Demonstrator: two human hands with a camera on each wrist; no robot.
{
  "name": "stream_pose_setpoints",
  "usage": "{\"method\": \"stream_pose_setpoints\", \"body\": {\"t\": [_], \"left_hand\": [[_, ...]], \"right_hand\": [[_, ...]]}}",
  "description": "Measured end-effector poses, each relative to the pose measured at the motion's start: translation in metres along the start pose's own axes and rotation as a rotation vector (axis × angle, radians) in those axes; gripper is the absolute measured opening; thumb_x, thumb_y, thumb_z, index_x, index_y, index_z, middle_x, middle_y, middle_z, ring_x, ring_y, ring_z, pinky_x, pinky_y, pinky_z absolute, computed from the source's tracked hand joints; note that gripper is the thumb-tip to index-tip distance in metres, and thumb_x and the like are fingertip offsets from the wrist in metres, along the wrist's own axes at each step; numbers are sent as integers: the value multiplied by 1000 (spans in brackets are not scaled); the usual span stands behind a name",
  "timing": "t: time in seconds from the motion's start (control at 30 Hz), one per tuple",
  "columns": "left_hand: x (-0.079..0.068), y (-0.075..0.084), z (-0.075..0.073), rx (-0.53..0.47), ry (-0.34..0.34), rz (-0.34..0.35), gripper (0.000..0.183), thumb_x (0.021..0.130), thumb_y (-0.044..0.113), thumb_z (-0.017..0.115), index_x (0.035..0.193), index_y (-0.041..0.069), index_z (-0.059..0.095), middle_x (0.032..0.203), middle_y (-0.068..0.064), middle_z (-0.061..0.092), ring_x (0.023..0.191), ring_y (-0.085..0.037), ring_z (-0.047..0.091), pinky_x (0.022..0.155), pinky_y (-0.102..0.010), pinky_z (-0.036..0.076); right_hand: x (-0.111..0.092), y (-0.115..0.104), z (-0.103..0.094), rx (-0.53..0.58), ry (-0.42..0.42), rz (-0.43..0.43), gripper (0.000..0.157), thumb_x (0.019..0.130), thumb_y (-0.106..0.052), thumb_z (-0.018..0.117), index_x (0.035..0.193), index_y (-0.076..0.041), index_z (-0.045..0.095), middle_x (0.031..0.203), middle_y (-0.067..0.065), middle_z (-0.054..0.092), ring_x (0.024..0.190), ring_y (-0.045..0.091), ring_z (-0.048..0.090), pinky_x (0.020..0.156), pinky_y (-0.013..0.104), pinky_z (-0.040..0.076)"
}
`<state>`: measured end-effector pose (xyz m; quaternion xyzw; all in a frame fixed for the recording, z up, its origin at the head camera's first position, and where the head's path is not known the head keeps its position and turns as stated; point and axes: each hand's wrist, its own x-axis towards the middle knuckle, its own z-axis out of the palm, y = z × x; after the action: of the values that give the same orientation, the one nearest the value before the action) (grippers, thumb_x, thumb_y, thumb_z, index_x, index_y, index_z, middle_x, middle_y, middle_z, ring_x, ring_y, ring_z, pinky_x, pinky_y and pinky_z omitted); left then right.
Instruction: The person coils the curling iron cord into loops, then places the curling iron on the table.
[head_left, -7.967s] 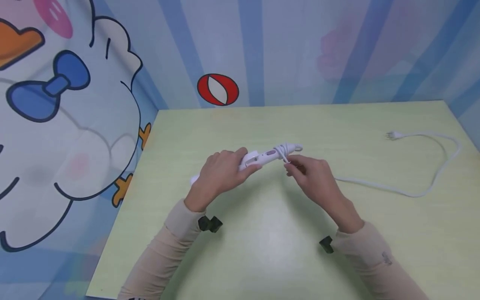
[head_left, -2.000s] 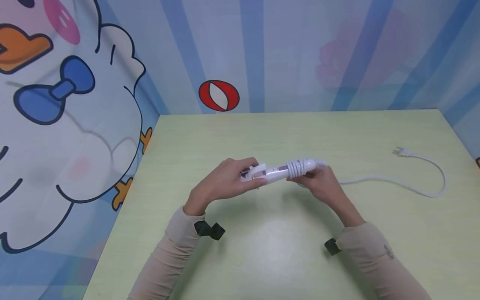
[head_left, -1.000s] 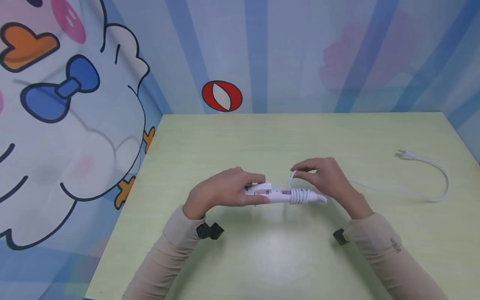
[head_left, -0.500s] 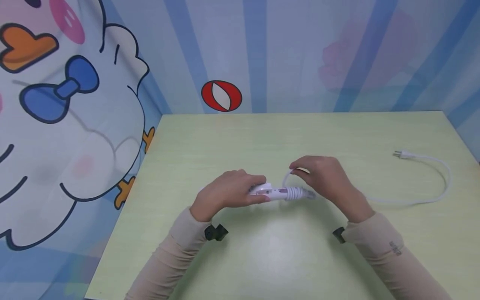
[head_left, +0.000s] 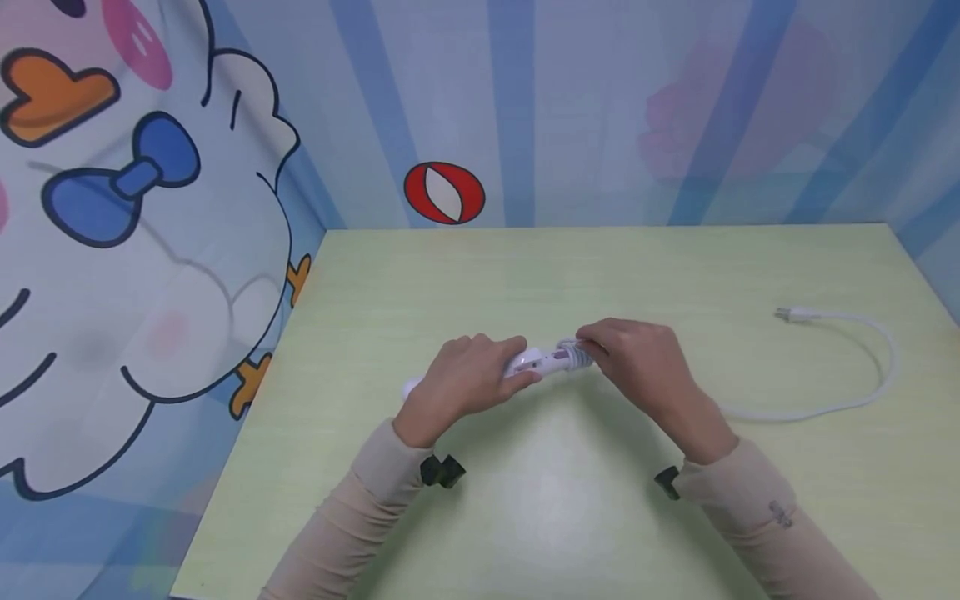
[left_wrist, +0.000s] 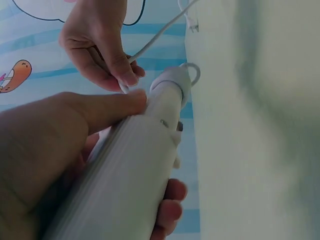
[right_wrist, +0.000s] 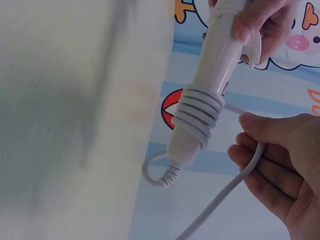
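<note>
A white curling iron (head_left: 551, 362) is held above the table, its handle pointing right. My left hand (head_left: 467, 377) grips its body, with the thumb along the side. In the right wrist view, several tight coils of white power cord (right_wrist: 197, 115) circle the handle near its end. The cord's sleeve bends into a small loop (right_wrist: 148, 172) at the handle's tip. My right hand (head_left: 637, 362) pinches the cord beside the handle, and the cord's length (right_wrist: 215, 202) runs across its fingers. In the left wrist view the coils are mostly hidden behind the thumb.
On the pale green table (head_left: 525, 517), the rest of the cord (head_left: 891, 367) curves at the right, ending in a plug (head_left: 797, 314). Walls with cartoon pictures stand behind and at the left. Small black cameras (head_left: 442, 472) sit at both wrists.
Over eight seconds, more cord coils have formed on the handle and the plug end has shifted. Since half a second ago, the iron's handle end has risen and my right hand has closed in on it.
</note>
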<state>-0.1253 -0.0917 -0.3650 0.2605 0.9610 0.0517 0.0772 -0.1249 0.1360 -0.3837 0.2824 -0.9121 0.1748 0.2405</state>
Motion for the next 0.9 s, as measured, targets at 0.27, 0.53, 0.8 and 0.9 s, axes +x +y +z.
{"method": "stream_pose_setpoints", "body": {"t": [0.27, 0.53, 0.8, 0.9], "left_hand": [[5, -1, 6, -31, 92, -73, 36, 92, 55, 53, 102, 20, 53, 65, 2, 50, 52, -13, 47, 47, -25, 33], [9, -4, 6, -110, 143, -153, 38, 92, 56, 51, 103, 20, 52, 65, 0, 49, 51, -14, 46, 45, -26, 33], [9, -8, 3, -136, 209, -161, 37, 92, 55, 53, 101, 19, 53, 65, 1, 50, 51, -13, 48, 45, -25, 33], [9, -8, 0, -139, 217, -156, 37, 91, 54, 54, 102, 19, 54, 66, 0, 51, 53, -14, 49, 46, -25, 34]], "right_hand": [[-3, -5, 3, 55, -23, 95, 17, 82, -15, 75, 96, -7, 74, 86, 6, 74, 62, 15, 64, 52, 31, 48], [-4, -8, 4, 232, -125, 279, 22, 88, -19, 69, 105, -5, 72, 90, 9, 74, 70, 17, 66, 61, 33, 50], [-11, -7, 12, 392, -131, 373, 22, 91, -18, 65, 107, -4, 71, 96, 11, 74, 82, 24, 72, 68, 39, 56], [-14, -4, 17, 422, -109, 375, 21, 91, -17, 66, 106, -4, 71, 97, 12, 73, 84, 26, 72, 68, 40, 56]]}}
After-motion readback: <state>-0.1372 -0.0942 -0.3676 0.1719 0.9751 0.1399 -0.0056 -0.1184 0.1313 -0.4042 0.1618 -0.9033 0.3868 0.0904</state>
